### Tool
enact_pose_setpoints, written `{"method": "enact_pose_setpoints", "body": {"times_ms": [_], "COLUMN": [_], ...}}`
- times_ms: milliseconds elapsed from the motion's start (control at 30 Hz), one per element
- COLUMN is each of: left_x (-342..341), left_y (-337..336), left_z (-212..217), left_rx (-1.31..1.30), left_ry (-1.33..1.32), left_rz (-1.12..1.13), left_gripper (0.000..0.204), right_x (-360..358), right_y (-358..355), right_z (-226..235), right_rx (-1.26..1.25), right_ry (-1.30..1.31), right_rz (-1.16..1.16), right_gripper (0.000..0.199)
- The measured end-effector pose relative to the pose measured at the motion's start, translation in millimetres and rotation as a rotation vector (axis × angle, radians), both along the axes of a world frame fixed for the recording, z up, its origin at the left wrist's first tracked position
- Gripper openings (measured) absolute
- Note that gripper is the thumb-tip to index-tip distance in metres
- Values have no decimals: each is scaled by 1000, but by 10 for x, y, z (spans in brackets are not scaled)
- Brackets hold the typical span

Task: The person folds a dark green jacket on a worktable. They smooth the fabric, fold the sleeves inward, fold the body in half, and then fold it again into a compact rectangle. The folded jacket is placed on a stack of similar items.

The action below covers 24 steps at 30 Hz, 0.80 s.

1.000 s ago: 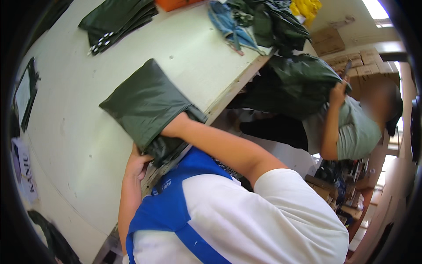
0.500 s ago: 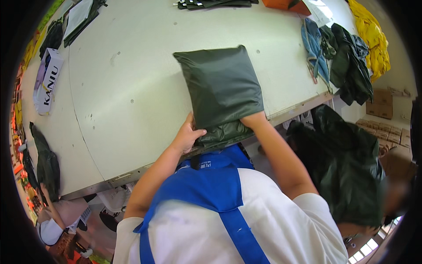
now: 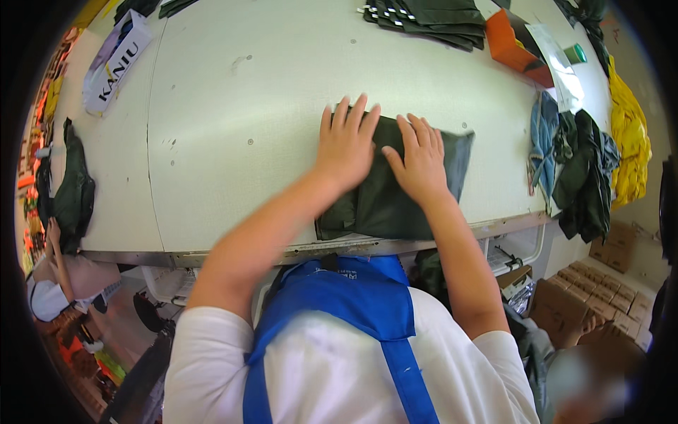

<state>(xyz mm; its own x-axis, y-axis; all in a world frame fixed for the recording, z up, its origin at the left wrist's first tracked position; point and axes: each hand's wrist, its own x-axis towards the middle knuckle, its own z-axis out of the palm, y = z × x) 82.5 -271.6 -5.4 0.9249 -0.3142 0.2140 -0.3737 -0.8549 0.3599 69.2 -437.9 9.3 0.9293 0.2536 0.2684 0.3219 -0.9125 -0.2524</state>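
A folded dark green piece of shiny fabric (image 3: 388,205) lies on the white table by its front edge. My left hand (image 3: 347,145) rests palm down on its left part, fingers stretched toward the far side and the fingertips past its far edge. On the middle of the fabric lies my right hand (image 3: 421,159), also flat, its thumb pointing toward the left hand. Both hands are open and hold nothing. The fabric's right corner sticks out beyond my right hand; part of the far edge is hidden under the fingers.
Dark green pieces (image 3: 445,21) are stacked at the far side, beside an orange box (image 3: 505,39). Blue cloth (image 3: 542,127) and yellow cloth (image 3: 631,134) lie at right. A white box (image 3: 116,67) stands far left. Another person's hand (image 3: 53,230) touches green fabric (image 3: 76,191).
The green fabric was held upright-tilted at the table edge by both hands; now it lies flat. My hands have moved from its near edge onto its top. The view has shifted.
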Motion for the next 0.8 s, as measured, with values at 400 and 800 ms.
{"method": "enact_pose_setpoints", "body": {"times_ms": [400,800], "left_x": [-728,-729], "left_y": [395,141], "left_z": [-399,-533], "left_rx": [-547,-794], "left_ry": [674,646], "left_rz": [309,241], "left_gripper": [57,44], "right_x": [362,250], "right_y": [115,-15], "right_z": [-205,-256], "right_rx": [47,387], "right_ry": [545,768], "right_rz": [34,-63], "right_gripper": [76,70]}}
